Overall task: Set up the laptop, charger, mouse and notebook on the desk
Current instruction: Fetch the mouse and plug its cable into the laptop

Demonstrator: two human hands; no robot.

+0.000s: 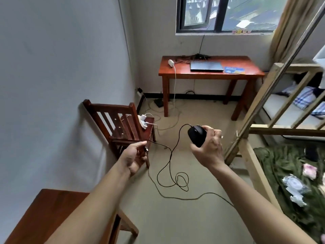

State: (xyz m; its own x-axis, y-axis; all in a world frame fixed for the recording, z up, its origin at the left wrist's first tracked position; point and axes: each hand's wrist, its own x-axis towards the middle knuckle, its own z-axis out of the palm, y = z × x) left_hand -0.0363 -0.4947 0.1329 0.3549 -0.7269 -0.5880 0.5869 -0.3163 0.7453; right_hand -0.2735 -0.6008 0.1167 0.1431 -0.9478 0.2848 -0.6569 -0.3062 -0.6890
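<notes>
1. Evenly lit by soft daylight from the window ahead.
2. Faint shadow beside the chair on the wall.
3. Strongly bowed at edges; slightly soft throughout.

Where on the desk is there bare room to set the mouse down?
On the desk, the right end past the blue notebook is bare, as is the front strip before the closed laptop. The back-left is crowded with the white charger and cables.
</notes>
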